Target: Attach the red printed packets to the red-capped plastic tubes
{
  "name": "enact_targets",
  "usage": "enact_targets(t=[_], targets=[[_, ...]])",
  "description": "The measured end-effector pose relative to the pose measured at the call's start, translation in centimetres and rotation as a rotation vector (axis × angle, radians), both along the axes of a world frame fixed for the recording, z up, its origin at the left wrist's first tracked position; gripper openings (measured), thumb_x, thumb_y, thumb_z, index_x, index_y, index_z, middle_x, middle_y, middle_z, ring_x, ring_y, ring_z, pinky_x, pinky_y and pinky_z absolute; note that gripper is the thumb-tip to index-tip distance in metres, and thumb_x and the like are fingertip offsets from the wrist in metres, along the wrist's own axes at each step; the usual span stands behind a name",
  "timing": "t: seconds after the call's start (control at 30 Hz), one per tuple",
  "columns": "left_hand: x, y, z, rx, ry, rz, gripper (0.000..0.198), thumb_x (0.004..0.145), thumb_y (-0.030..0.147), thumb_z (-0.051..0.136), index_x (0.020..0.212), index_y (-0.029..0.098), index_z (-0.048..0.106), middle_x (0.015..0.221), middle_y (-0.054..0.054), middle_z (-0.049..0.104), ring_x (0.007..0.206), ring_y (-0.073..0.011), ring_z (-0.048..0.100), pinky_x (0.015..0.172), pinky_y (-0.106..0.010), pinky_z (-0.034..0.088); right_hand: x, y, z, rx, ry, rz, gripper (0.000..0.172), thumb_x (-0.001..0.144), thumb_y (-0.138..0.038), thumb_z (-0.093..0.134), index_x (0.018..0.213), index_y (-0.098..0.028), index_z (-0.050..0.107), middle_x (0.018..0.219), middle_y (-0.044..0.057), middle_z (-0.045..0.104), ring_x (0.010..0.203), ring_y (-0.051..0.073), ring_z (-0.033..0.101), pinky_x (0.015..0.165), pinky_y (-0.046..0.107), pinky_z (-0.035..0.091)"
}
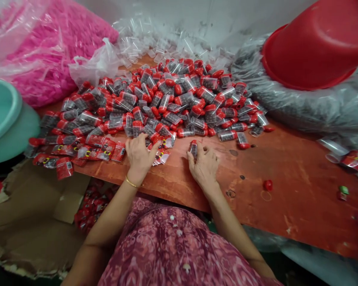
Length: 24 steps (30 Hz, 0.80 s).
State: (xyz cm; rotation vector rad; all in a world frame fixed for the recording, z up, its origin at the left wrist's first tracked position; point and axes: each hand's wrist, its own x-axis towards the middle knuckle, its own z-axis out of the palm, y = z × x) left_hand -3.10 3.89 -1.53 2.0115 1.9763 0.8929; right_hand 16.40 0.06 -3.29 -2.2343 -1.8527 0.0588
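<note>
My right hand (205, 165) pinches a small clear tube with a red cap (193, 148) between thumb and fingers, just above the bare wood. To its left, my left hand (139, 154) rests at the front edge of the pile, thumb spread from the fingers, beside printed red packets (162, 155). Its fingertips partly cover what lies beneath them. More red packets (97, 149) lie in a row left of that hand. Behind both hands spreads a large heap of red-capped clear tubes (173, 95) with dark contents.
Clear empty tubes (167, 43) lie behind the heap. Pink pieces in a plastic bag (56, 47) and a teal tub (14, 119) stand left. A red bucket (313, 47) tops a bag of dark pieces (301, 105) at right. Below the table is a cardboard box (38, 214) with packets.
</note>
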Motion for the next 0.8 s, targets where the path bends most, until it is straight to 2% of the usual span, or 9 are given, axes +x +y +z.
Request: enact_targets(t=[0.07,0.17,0.23,0.4,0.5,0.57,0.67,0.73,0.8], targets=[[0.1,1.2,0.1,-0.011,0.024,0.004,0.037,0.074,0.046,0.062,0.097,0.017,0.065,0.120,-0.017,0.061,0.108,-0.0329,0.053,0.100,-0.050,0.028,-0.1,0.1,-0.2,0.060,0.037,0.034,0.046,0.088,-0.044,0.041,0.124,-0.016,0.052,0.110,0.017,0.053,0.094,0.028,0.049,0.078,0.040,0.034],[0.4,2.2,0.1,0.001,0.064,-0.041,0.018,0.076,0.037,0.062,0.083,0.021,0.068,0.128,-0.011,0.057,0.115,-0.0316,0.049,0.103,-0.052,0.025,-0.5,0.3,-0.2,0.147,0.116,0.120,0.040,0.088,-0.042,0.042,0.113,-0.015,0.059,0.110,0.016,0.055,0.097,0.028,0.049,0.082,0.042,0.036],[0.5,2.0,0.3,0.017,0.061,-0.073,0.013,0.078,0.033,0.060,0.076,0.021,0.067,0.128,-0.008,0.058,0.120,-0.0312,0.046,0.104,-0.054,0.023,-0.8,0.6,0.0,0.203,0.201,0.197,0.039,0.088,-0.042,0.043,0.109,-0.015,0.060,0.109,0.016,0.056,0.099,0.028,0.050,0.084,0.043,0.038],[0.3,0.8,2.5,-0.017,-0.078,-0.319,0.012,0.079,0.031,0.059,0.076,0.021,0.065,0.121,-0.007,0.063,0.123,-0.0289,0.046,0.105,-0.056,0.023,-1.9,2.1,0.6,0.207,0.601,0.448,0.045,0.084,-0.044,0.053,0.121,-0.017,0.053,0.110,0.012,0.059,0.092,0.022,0.056,0.082,0.036,0.045],[0.1,0.6,3.4,-0.066,-0.264,-0.461,0.009,0.077,0.028,0.061,0.074,0.020,0.064,0.109,-0.006,0.069,0.115,-0.0259,0.053,0.105,-0.050,0.029,-2.4,2.6,0.6,0.183,0.797,0.539,0.026,0.087,-0.038,0.051,0.101,-0.021,0.064,0.090,0.005,0.066,0.079,0.018,0.059,0.073,0.031,0.046],[0.2,0.4,3.4,-0.120,-0.483,-0.422,0.013,0.074,0.030,0.064,0.081,0.019,0.065,0.104,-0.007,0.069,0.106,-0.0231,0.059,0.098,-0.042,0.038,-2.6,2.5,0.6,0.207,0.866,0.523,0.023,0.087,-0.036,0.050,0.082,-0.021,0.067,0.071,0.002,0.063,0.068,0.016,0.057,0.066,0.029,0.044],[0.9,-0.4,2.6,-0.321,-0.859,-0.269,0.034,0.065,0.037,0.071,0.091,0.016,0.066,0.093,-0.008,0.070,0.084,-0.0186,0.064,0.077,-0.031,0.050,-3.0,1.9,0.6,0.246,0.927,0.451,0.028,0.086,-0.037,0.052,0.067,-0.020,0.064,0.058,-0.001,0.056,0.057,0.013,0.051,0.059,0.026,0.040],[1.7,-1.4,2.1,-0.471,-1.029,-0.242,0.035,0.061,0.039,0.074,0.086,0.015,0.068,0.079,-0.006,0.069,0.070,-0.0150,0.062,0.065,-0.025,0.050,-3.4,1.5,0.6,0.258,0.975,0.388,0.035,0.087,-0.038,0.050,0.059,-0.019,0.059,0.054,-0.002,0.051,0.053,0.012,0.047,0.056,0.025,0.038],[2.5,-2.5,1.7,-0.519,-1.128,-0.206,0.031,0.061,0.041,0.073,0.078,0.015,0.070,0.066,-0.002,0.066,0.060,-0.0112,0.057,0.056,-0.021,0.047,-3.9,1.2,0.6,0.271,1.017,0.318,0.040,0.087,-0.040,0.047,0.053,-0.019,0.053,0.050,-0.003,0.045,0.049,0.010,0.042,0.053,0.024,0.036]])
